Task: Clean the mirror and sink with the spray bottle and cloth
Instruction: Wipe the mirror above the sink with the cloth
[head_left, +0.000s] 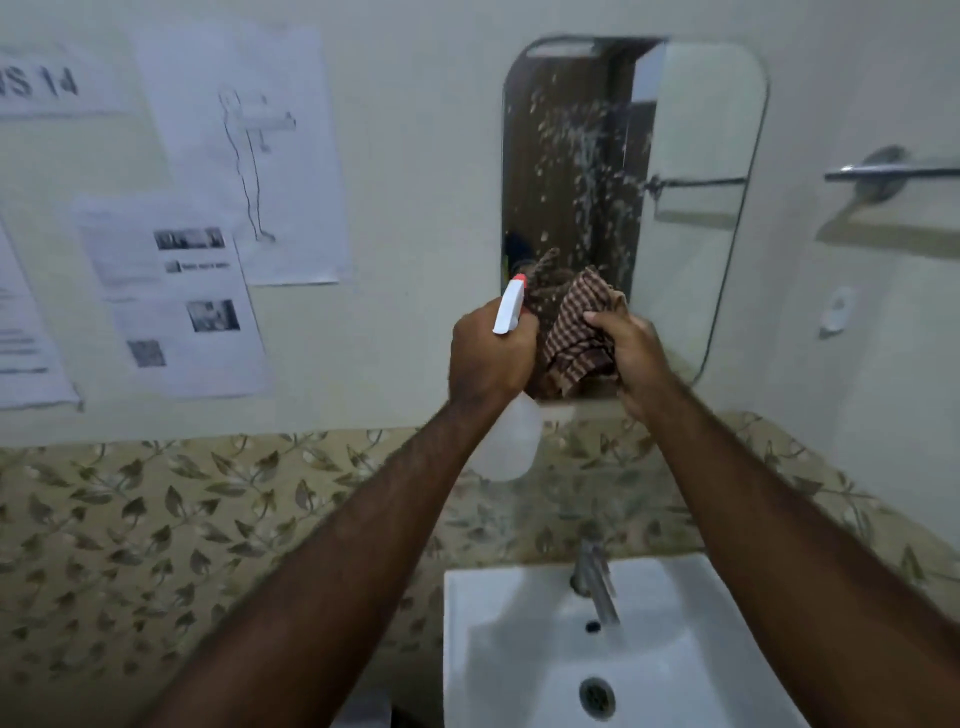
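Both arms reach up toward a round-cornered wall mirror (691, 156) that hangs above a white ceramic sink (498, 649). The left hand (485, 358) is clenched around the neck of a spray bottle (511, 441), whose white trigger head with its red nozzle tip pokes up above the knuckles and points toward the glass; the translucent body of the bottle hangs below the wrist, in front of the leaf-patterned tile band (156, 519) on the wall. The right hand (628, 348) grasps a brown checked cloth (576, 332), bunched up and held just beside the sprayer, at the lower left part of the mirror. Whether the cloth actually touches the glass cannot be told from this angle.

The left half of the mirror is speckled with pale droplets and streaks (they stand out against the dark wooden door reflected there), while the right half reflects a plain pale wall and a towel bar. The real chrome towel bar (893, 171) is fixed to the wall to the right of the mirror, and a small white wall fitting (837, 309) sits lower down, near it.

Below the hands, a metal faucet (595, 582) rises from the back of the sink, and the drain (597, 699) shows in the basin. Several printed paper sheets (208, 208) are stuck to the wall well left of the mirror.
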